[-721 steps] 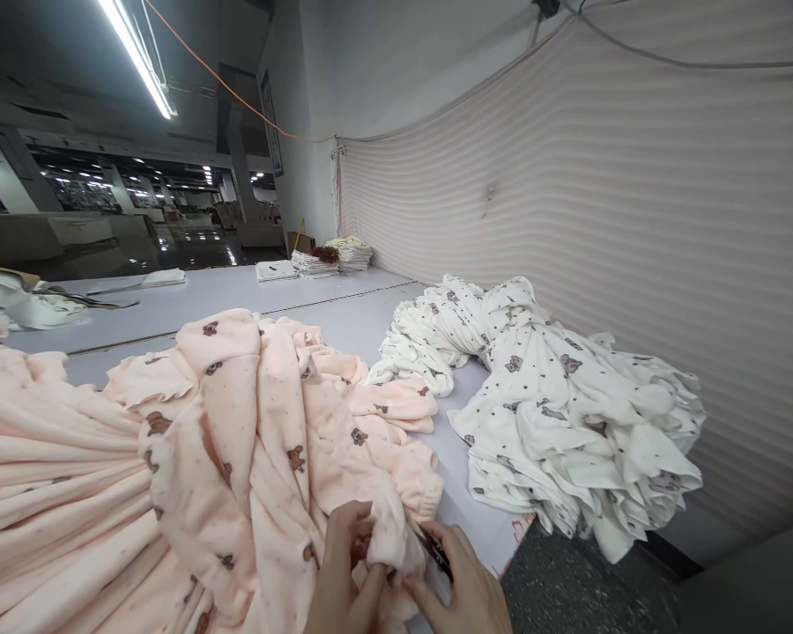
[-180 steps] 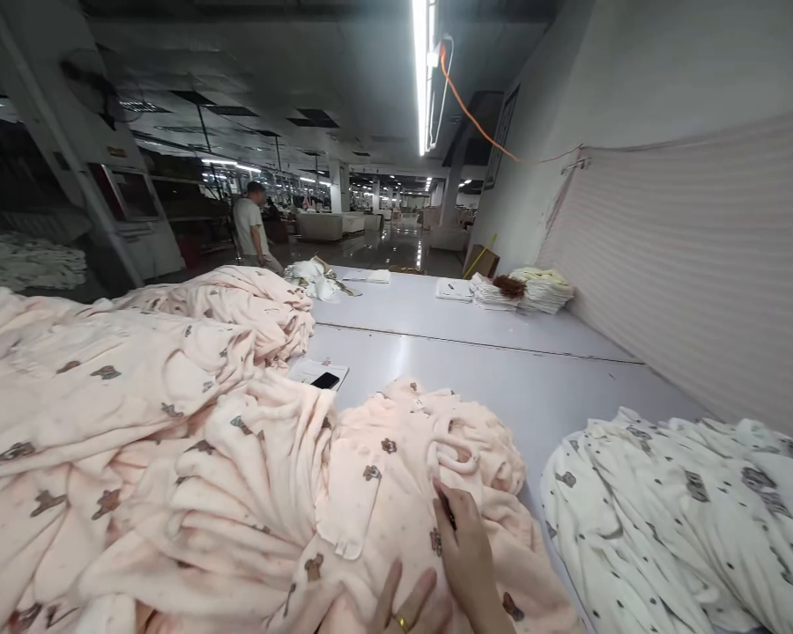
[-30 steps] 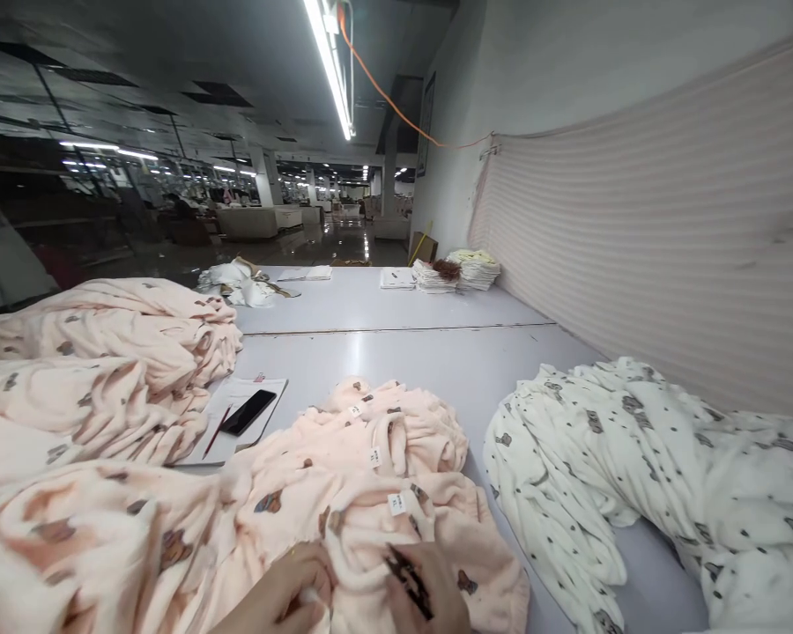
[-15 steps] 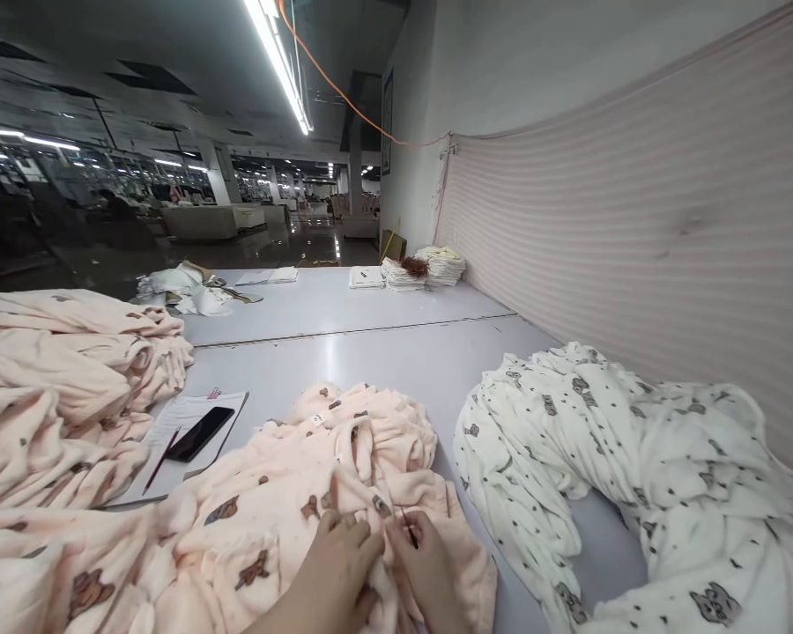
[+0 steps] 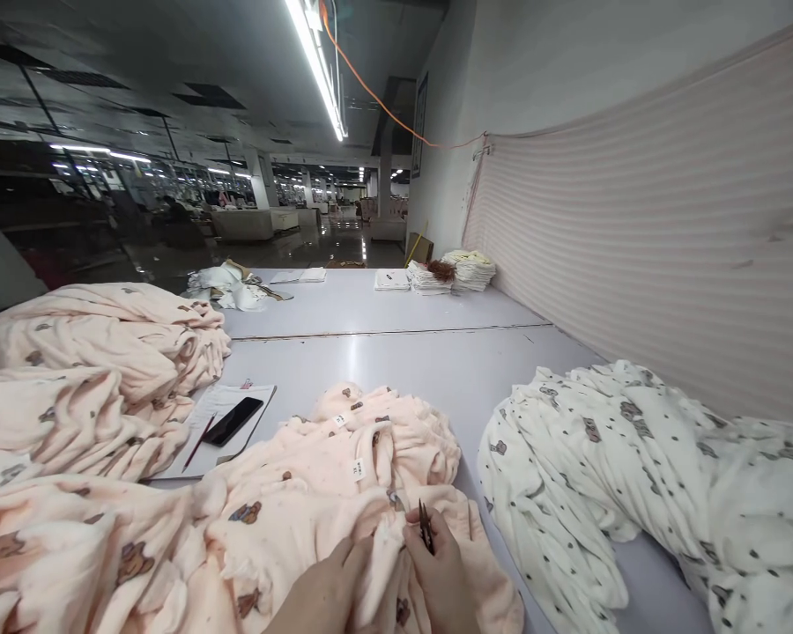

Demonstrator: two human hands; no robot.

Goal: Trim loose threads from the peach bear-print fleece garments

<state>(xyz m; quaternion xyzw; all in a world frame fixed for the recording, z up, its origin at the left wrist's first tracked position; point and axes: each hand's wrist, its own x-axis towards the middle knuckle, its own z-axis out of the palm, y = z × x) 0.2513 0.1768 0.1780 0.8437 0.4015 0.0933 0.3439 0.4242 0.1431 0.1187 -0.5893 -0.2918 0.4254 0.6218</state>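
A pile of pink fleece garments with brown bear prints (image 5: 317, 502) lies on the grey table (image 5: 383, 352) in front of me. My left hand (image 5: 323, 594) is closed, pinching a fold of the pink fabric at the bottom of the view. Beside it my right hand (image 5: 440, 577) is closed on small dark thread snips (image 5: 426, 528), their tips pointing up at the fabric edge. Small white size tags (image 5: 358, 468) show on the pink garments.
A heap of white bear-print garments (image 5: 634, 475) lies at the right. More pink garments (image 5: 85, 370) are stacked at the left. A black phone (image 5: 233, 421) and a red pen (image 5: 198, 442) rest on papers. Folded white stacks (image 5: 459, 271) sit far back, by a striped fabric wall (image 5: 667, 220).
Both hands have shifted slightly right and lower on the pink garment. The snips now point upward at the fabric edge. The view has swung a little to the left.
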